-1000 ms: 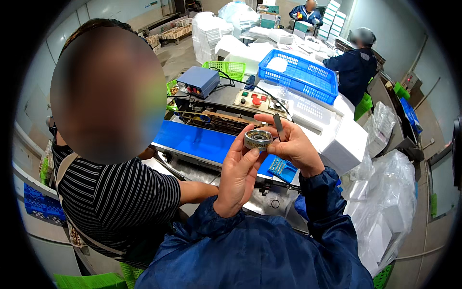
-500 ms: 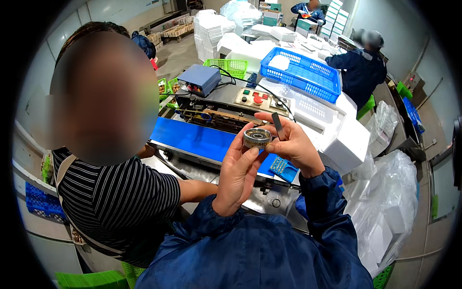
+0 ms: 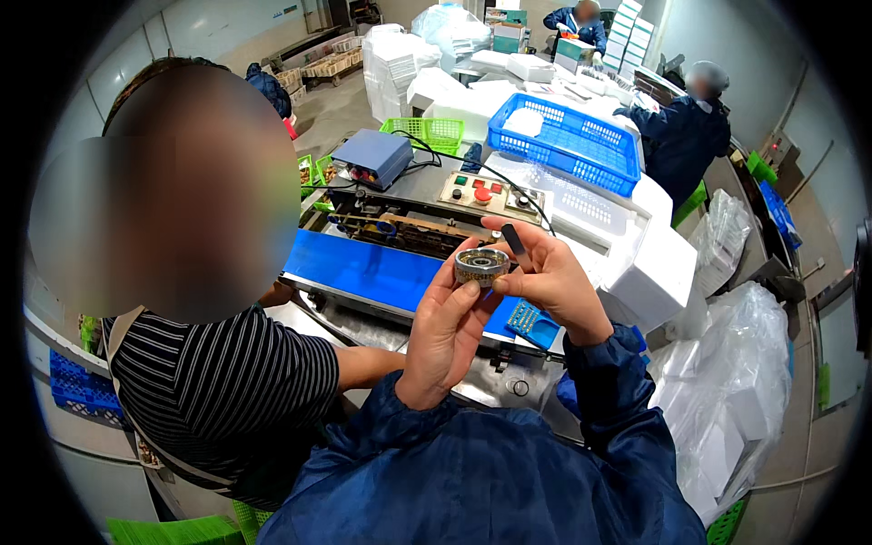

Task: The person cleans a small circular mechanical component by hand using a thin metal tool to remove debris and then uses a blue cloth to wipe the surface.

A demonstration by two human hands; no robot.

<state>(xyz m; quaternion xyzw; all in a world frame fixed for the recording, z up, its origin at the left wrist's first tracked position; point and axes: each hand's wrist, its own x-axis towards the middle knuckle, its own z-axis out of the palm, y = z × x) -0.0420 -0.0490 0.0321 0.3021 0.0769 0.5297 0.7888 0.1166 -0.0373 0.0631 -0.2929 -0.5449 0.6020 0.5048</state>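
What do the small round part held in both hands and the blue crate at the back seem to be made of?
Round part: likely metal, a dull grey ring with a ridged or stamped rim; too small to be sure. It sits between the left hand and right hand. Blue crate: moulded plastic, uniform colour, perforated grid walls.

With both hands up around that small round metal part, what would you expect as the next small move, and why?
Probably a slight turn of the round metal part between the fingertips to check another side. The left hand props it from below, the right hand pinches its edge while also holding a thin dark tool, and it is raised above the blue conveyor belt, not resting on anything.
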